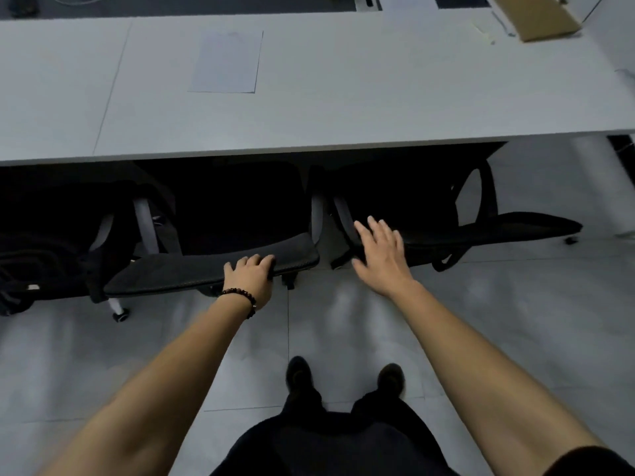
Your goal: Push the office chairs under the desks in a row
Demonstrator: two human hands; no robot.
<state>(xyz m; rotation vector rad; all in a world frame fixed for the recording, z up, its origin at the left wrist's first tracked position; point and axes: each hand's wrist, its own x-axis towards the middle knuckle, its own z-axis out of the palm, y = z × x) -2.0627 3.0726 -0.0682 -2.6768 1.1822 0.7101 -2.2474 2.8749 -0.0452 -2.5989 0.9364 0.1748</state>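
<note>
We find the left grip (249, 280) curled over the top edge of the middle chair (178, 273), pinching its backrest. The seat of this chair sits under the counter (378, 108). The right grip (381, 255), with fingers spread and straight, is at the near end of the right chair (498, 228). We cannot confirm contact. That seat is also tucked beneath the counter.

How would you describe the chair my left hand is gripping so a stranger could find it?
Find the long grey desk. Along its near edge, take the middle chair of three black ones, directly below the sheet of paper. Only its backrest is gripped by the left hand, which wears a beaded bracelet.
</note>
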